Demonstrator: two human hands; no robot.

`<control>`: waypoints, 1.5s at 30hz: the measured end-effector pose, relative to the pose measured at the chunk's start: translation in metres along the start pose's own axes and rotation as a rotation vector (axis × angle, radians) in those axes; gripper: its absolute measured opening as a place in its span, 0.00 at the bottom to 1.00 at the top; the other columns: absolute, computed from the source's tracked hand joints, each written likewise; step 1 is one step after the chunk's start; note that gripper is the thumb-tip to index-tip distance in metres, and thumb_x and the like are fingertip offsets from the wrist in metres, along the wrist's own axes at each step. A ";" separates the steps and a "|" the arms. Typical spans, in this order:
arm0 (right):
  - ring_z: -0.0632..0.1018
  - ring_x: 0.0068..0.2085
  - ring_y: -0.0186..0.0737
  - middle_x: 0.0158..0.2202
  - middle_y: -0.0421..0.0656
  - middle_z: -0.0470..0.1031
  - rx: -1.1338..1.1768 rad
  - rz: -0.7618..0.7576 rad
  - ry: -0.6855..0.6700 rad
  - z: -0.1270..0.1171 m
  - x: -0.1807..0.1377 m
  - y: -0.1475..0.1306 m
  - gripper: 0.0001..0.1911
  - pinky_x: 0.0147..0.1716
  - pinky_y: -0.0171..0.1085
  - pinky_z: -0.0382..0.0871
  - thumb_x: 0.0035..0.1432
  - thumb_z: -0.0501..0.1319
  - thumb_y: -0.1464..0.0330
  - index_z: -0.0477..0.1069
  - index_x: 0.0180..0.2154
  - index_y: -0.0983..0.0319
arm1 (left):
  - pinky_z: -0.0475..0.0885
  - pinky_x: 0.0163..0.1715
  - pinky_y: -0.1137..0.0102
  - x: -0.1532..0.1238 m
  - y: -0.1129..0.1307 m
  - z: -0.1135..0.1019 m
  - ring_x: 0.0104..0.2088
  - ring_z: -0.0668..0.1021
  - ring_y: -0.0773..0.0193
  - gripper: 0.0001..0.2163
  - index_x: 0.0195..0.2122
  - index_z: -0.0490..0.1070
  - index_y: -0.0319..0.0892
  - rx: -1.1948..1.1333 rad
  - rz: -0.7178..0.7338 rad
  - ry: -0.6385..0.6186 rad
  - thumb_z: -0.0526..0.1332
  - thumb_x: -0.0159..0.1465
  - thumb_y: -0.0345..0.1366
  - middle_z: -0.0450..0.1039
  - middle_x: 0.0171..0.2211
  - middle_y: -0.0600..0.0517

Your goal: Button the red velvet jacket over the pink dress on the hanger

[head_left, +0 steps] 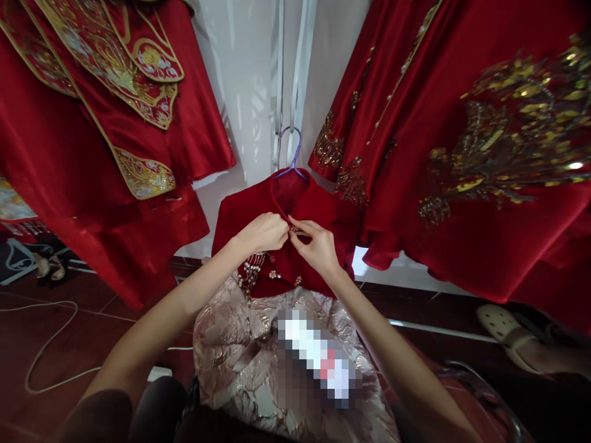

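Observation:
A red jacket with a stand collar hangs from a purple hanger. My left hand is closed at the front opening just below the collar, its fingers curled on the cloth edge. Opposite it, my right hand pinches the same spot with thumb and fingertips. A small shiny fastening shows between the fingers, mostly hidden. Beaded tassels and small flower-shaped ornaments decorate the jacket front below my hands. The jacket's lower edge meets a pale pink, shiny patterned skirt.
Red embroidered garments hang on the left, and red sequined ones on the right. A pixelated object lies over the skirt. A white cable runs across the dark floor. Someone's foot in a beige clog is at right.

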State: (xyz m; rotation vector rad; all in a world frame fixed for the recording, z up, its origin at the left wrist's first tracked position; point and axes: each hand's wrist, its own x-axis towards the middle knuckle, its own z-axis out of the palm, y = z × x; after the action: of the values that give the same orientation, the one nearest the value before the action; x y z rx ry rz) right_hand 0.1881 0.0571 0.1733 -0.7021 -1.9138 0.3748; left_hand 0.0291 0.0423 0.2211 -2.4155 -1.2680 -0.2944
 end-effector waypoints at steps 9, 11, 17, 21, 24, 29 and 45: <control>0.71 0.43 0.39 0.44 0.46 0.66 0.200 0.013 0.028 0.010 0.004 0.020 0.31 0.43 0.42 0.70 0.55 0.55 0.69 0.51 0.59 0.59 | 0.68 0.30 0.71 -0.008 0.014 0.020 0.28 0.75 0.64 0.06 0.33 0.69 0.38 -0.476 -0.153 0.230 0.54 0.56 0.30 0.74 0.29 0.49; 0.70 0.43 0.38 0.48 0.47 0.63 0.278 0.035 -0.030 0.012 -0.009 0.019 0.38 0.43 0.41 0.70 0.56 0.54 0.68 0.38 0.63 0.56 | 0.68 0.30 0.74 -0.010 0.016 0.036 0.28 0.74 0.67 0.05 0.33 0.68 0.39 -0.756 -0.229 0.313 0.55 0.56 0.31 0.73 0.30 0.52; 0.69 0.39 0.38 0.59 0.53 0.48 0.167 0.064 -0.071 0.020 -0.048 0.011 0.52 0.39 0.42 0.72 0.50 0.61 0.65 0.24 0.63 0.56 | 0.68 0.34 0.74 -0.006 0.020 0.068 0.32 0.73 0.68 0.06 0.29 0.70 0.39 -1.262 -0.396 0.497 0.59 0.56 0.36 0.73 0.30 0.53; 0.68 0.48 0.47 0.62 0.55 0.42 -0.013 -0.049 -0.054 0.030 -0.064 0.020 0.54 0.46 0.47 0.70 0.51 0.61 0.67 0.21 0.63 0.59 | 0.67 0.35 0.74 -0.006 0.027 0.072 0.32 0.73 0.67 0.10 0.28 0.72 0.39 -1.395 -0.544 0.540 0.60 0.56 0.41 0.73 0.30 0.53; 0.55 0.60 0.57 0.64 0.55 0.36 -0.177 -0.135 -0.083 0.037 -0.076 0.029 0.53 0.52 0.54 0.64 0.51 0.61 0.68 0.23 0.64 0.61 | 0.66 0.36 0.74 -0.004 0.034 0.074 0.32 0.73 0.68 0.12 0.29 0.73 0.39 -1.446 -0.589 0.546 0.61 0.55 0.44 0.73 0.29 0.53; 0.59 0.59 0.52 0.63 0.54 0.38 -0.144 -0.092 -0.067 0.030 -0.081 0.032 0.40 0.48 0.49 0.68 0.56 0.53 0.73 0.34 0.64 0.59 | 0.67 0.32 0.75 0.001 0.042 0.074 0.30 0.72 0.69 0.16 0.31 0.73 0.38 -1.484 -0.641 0.493 0.60 0.55 0.48 0.73 0.28 0.54; 0.75 0.42 0.39 0.47 0.47 0.70 0.608 0.236 -0.408 -0.071 -0.043 -0.022 0.13 0.38 0.40 0.74 0.58 0.56 0.66 0.65 0.46 0.60 | 0.67 0.48 0.63 -0.055 0.081 0.075 0.45 0.74 0.58 0.19 0.43 0.70 0.41 -1.609 -0.679 0.239 0.56 0.59 0.50 0.73 0.43 0.47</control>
State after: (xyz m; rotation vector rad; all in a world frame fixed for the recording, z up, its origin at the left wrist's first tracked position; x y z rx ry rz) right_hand 0.2590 0.0092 0.1852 -0.4581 -1.9337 1.2670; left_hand 0.0649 -0.0066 0.1138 -2.5200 -2.0902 -2.4858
